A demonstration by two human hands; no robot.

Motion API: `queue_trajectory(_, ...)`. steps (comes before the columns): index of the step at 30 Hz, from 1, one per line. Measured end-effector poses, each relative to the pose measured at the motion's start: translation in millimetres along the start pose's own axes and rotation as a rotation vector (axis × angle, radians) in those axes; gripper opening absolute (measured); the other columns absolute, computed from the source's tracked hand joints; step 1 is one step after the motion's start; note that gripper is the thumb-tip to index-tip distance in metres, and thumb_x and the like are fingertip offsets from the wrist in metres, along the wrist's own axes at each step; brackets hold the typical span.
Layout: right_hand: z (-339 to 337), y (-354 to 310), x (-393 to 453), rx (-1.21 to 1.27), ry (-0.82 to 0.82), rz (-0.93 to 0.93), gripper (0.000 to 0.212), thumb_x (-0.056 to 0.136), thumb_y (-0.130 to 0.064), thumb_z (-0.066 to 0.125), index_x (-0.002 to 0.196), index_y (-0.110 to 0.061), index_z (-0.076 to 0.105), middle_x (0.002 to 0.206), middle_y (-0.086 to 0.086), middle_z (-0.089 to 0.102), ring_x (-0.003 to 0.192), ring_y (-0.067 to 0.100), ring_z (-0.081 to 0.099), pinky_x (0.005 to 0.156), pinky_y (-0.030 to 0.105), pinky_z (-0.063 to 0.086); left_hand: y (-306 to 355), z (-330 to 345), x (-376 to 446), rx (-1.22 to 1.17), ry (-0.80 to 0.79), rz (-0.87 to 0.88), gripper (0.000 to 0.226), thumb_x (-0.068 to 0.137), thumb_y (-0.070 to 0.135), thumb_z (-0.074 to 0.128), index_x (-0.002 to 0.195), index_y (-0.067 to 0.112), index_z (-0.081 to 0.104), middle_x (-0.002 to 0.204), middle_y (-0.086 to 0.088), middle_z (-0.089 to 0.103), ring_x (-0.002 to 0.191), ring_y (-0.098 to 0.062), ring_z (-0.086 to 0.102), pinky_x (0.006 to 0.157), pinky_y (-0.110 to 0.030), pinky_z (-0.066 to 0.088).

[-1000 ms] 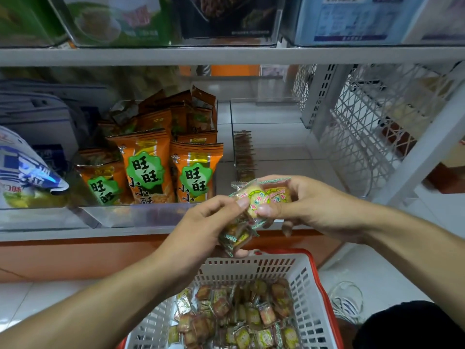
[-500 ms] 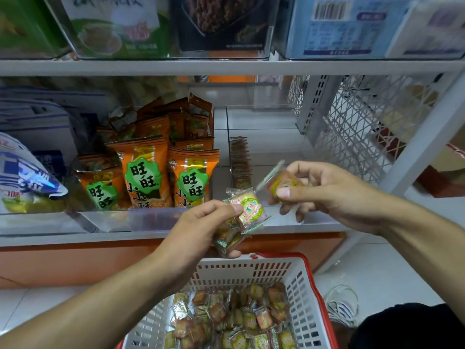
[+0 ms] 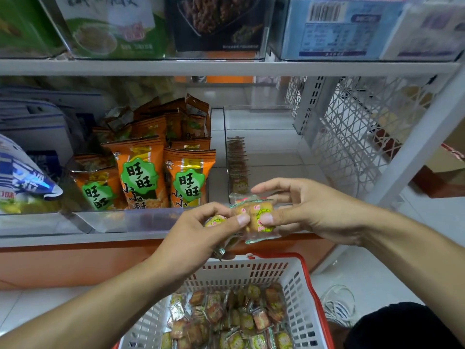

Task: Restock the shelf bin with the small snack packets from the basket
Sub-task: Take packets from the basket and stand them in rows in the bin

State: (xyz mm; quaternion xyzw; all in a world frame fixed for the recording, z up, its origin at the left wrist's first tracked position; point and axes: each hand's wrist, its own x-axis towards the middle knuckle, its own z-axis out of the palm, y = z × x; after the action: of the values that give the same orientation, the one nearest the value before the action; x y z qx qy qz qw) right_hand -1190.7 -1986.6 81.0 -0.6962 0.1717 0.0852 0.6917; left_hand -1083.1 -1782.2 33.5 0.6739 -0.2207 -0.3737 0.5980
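Left hand (image 3: 198, 238) and right hand (image 3: 309, 212) are meeting above the basket (image 3: 297, 278), both pinching one snack packet (image 3: 256, 217); the left is also gripping further packets (image 3: 224, 245). Loose packets (image 3: 234, 321) are lying in the basket, near. Orange bags (image 3: 161, 172) are standing in the clear shelf bin (image 3: 120, 220), far left. A row of small packets (image 3: 237, 165) is sitting beside them, right.
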Motion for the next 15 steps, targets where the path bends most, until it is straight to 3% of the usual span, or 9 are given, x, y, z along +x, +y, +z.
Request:
queue_trajectory(3, 2, 3, 3, 0.038, -0.045, 0.002, 0.061, 0.07, -0.005, 0.078, 0.129, -0.016, 0.062, 0.124, 0.013, 0.071, 0.116, 0.034, 0.067, 0.098, 0.044, 0.055, 0, 0, -1, -0.011, 0.038, 0.012, 0.044, 0.067, 0.056, 0.088, 0.09, 0.021, 0.074, 0.096, -0.005, 0.08, 0.085, -0.026, 0.078, 0.073, -0.041, 0.065)
queue_trajectory(7, 2, 3, 5, 0.018, -0.054, -0.009, 0.065, 0.068, -0.003, 0.078, 0.13, -0.016, 0.062, 0.126, 0.025, 0.066, 0.117, 0.039, 0.065, 0.097, 0.044, 0.056, 2, 2, -2, -0.028, 0.076, 0.035, 0.039, 0.066, 0.053, 0.087, 0.084, 0.021, 0.073, 0.096, -0.005, 0.08, 0.082, -0.023, 0.078, 0.072, -0.039, 0.061)
queue_trajectory(10, -3, 0, 5, 0.079, -0.115, 0.01, 0.065, 0.069, -0.002, 0.077, 0.131, -0.017, 0.061, 0.129, 0.018, 0.067, 0.117, 0.032, 0.067, 0.094, 0.04, 0.058, 5, 4, -1, -0.047, 0.088, 0.05, 0.031, 0.07, 0.049, 0.082, 0.084, 0.023, 0.076, 0.101, 0.001, 0.08, 0.084, -0.018, 0.077, 0.078, -0.041, 0.063)
queue_trajectory(15, -19, -7, 5, 0.129, -0.126, -0.047, 0.039, 0.071, 0.0, 0.078, 0.107, -0.015, 0.076, 0.113, 0.016, 0.073, 0.095, 0.027, 0.071, 0.08, 0.033, 0.061, 6, 1, -1, -0.136, 0.097, 0.013, 0.035, 0.073, 0.044, 0.082, 0.09, 0.014, 0.075, 0.097, -0.009, 0.078, 0.084, -0.018, 0.076, 0.071, -0.035, 0.062)
